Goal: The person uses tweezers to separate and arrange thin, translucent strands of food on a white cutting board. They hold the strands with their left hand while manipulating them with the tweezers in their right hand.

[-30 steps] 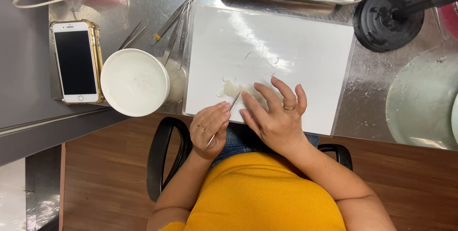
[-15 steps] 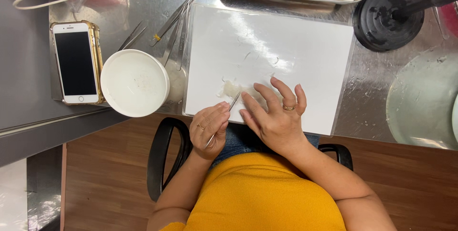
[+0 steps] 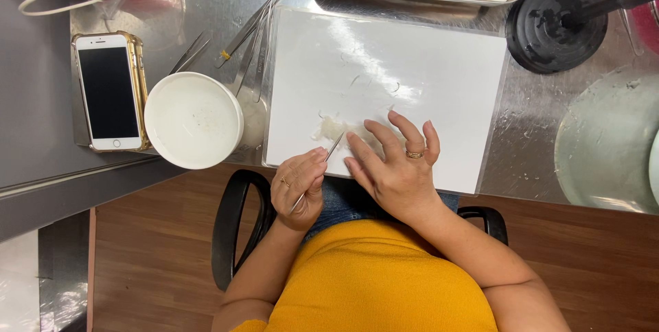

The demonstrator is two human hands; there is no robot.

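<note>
While your left hand (image 3: 299, 188) grips thin tweezers (image 3: 322, 164), your right hand (image 3: 395, 164) lies open, fingers flat on the pale translucent piece (image 3: 333, 128), mid-frame on the white board (image 3: 412, 71).

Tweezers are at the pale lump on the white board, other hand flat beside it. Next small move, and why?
Probably close the tweezers on a strand at the near edge of the pale lump and pull it off. The left hand holds the tips right at the lump, while the right hand lies flat on the white board, fingers pinning the material.
</note>
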